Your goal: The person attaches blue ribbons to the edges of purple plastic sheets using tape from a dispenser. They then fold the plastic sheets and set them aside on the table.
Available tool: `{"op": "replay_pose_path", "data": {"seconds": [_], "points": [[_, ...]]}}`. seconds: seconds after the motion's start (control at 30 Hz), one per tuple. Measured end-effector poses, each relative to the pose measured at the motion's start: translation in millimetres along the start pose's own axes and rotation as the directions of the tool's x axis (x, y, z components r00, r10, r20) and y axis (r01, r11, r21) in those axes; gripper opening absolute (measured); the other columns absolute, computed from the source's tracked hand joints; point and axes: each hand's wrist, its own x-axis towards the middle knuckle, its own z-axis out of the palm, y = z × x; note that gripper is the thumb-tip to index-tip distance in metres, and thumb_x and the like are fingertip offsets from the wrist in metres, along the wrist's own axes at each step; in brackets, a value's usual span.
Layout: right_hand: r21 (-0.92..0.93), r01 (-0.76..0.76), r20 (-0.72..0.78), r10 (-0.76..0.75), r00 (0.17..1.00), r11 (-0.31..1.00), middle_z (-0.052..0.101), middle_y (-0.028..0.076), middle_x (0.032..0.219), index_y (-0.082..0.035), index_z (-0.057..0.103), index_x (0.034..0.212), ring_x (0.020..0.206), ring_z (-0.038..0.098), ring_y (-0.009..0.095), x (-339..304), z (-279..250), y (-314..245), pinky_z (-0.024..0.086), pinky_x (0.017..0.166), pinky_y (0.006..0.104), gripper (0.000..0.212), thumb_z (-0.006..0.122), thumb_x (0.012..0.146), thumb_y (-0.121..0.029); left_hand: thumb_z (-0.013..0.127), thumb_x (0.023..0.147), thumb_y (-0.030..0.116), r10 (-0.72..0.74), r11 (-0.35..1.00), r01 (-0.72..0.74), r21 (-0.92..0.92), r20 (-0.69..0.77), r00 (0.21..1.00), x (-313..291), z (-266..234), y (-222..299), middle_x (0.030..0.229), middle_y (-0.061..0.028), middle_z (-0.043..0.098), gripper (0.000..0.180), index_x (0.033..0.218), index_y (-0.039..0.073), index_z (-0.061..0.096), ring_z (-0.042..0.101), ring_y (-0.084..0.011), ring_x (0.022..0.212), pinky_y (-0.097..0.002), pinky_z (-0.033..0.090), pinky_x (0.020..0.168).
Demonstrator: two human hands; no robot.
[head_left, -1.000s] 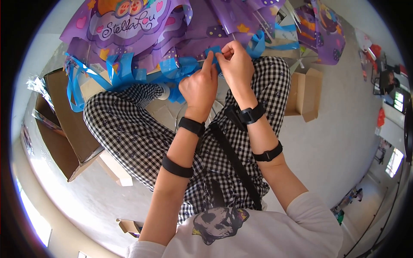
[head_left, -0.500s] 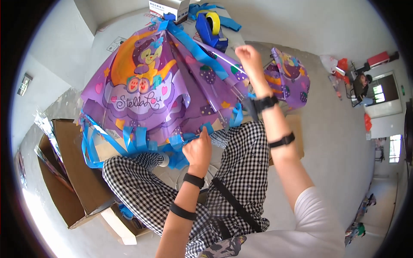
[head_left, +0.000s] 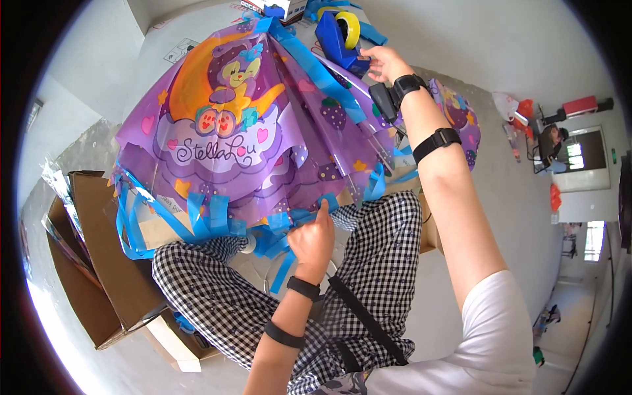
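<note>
A purple plastic kite [head_left: 204, 125], printed with a cartoon figure and a moon, spreads before my knees. Thin rods lie along it, and blue ribbons [head_left: 217, 214] hang from its lower edge. At that edge my left hand [head_left: 313, 240] is closed, pinching a blue ribbon by the kite's hem. Up at the right, my right hand [head_left: 387, 64] has its bent fingers against the front end of a blue tape dispenser [head_left: 334, 41]. A yellow roll of tape [head_left: 349, 29] sits in the dispenser. Whatever lies between my right fingertips is too small to make out.
On the left stands an open cardboard box [head_left: 108, 243] with plastic-wrapped things, a smaller box [head_left: 174, 342] below it. Another purple printed piece [head_left: 461, 108] lies behind my right wrist. A white box [head_left: 286, 8] stands at the back. Bags hang at the far right.
My right hand has moved up from beside the kite to the tape dispenser, its fingers unfolding from a closer fist. My left hand stays at the lower edge; a blue ribbon end now hangs below it.
</note>
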Motion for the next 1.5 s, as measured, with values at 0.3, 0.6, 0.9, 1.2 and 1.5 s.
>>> {"op": "replay_pose_path", "data": {"seconds": [0.3, 0.6, 0.9, 1.2, 1.5], "points": [[0.3, 0.084, 0.111, -0.122, 0.986, 0.95, 0.046, 0.009, 0.105, -0.005, 0.055, 0.106, 0.103, 0.043, 0.034, -6, -2, 5, 0.046, 0.092, 0.068, 0.032, 0.073, 0.08, -0.005, 0.068, 0.08, 0.019, 0.022, 1.0, -0.022, -0.017, -0.021, 1.0, -3, 7, -2, 0.043, -0.0037, 0.052, 0.027, 0.107, 0.016, 0.073, 0.05, -0.021, 0.034, -0.0338, 0.039, 0.038], [0.485, 0.255, 0.008, -0.296, 0.955, 0.837, 0.06, 0.015, 0.102, 0.008, 0.056, 0.107, 0.089, 0.06, 0.025, -7, -4, 49, 0.053, 0.084, 0.0379, 0.023, 0.065, 0.087, 0.001, 0.068, 0.08, 0.019, 0.022, 1.0, -0.022, -0.002, -0.014, 1.0, -2, 6, -1, 0.046, -0.0038, 0.055, 0.027, 0.107, 0.016, 0.073, 0.051, -0.0207, 0.035, -0.0339, 0.039, 0.039], [0.532, 0.333, -0.049, -0.364, 0.93, 0.779, 0.062, 0.018, 0.104, 0.012, 0.057, 0.102, 0.096, 0.062, 0.026, -9, 3, 65, 0.053, 0.092, 0.0377, 0.021, 0.066, 0.084, 0.005, 0.067, 0.081, 0.02, 0.025, 1.0, -0.025, -0.017, -0.013, 1.0, -1, 5, 0, 0.046, -0.0042, 0.056, 0.026, 0.106, 0.015, 0.073, 0.051, -0.0215, 0.036, -0.0346, 0.039, 0.04], [0.439, 0.385, -0.146, -0.358, 0.922, 0.812, 0.065, 0.019, 0.092, 0.014, 0.061, 0.092, 0.083, 0.066, 0.027, 1, 9, 66, 0.057, 0.081, 0.0359, 0.016, 0.068, 0.082, 0.004, 0.068, 0.08, 0.019, 0.041, 0.999, -0.041, 0.001, -0.016, 0.999, -1, 6, 2, 0.046, -0.0042, 0.055, 0.026, 0.105, 0.015, 0.073, 0.05, -0.0204, 0.035, -0.0342, 0.038, 0.04], [-0.118, 0.515, -0.131, -0.528, 0.839, 0.849, 0.064, 0.019, 0.092, 0.014, 0.059, 0.093, 0.08, 0.067, 0.026, -4, 18, 63, 0.058, 0.081, 0.0362, 0.013, 0.064, 0.086, 0.003, 0.067, 0.083, 0.017, 0.026, 1.0, -0.026, -0.009, -0.009, 1.0, 1, -1, -1, 0.048, -0.008, 0.055, 0.022, 0.104, 0.012, 0.074, 0.052, -0.024, 0.038, -0.0356, 0.037, 0.04]]}}
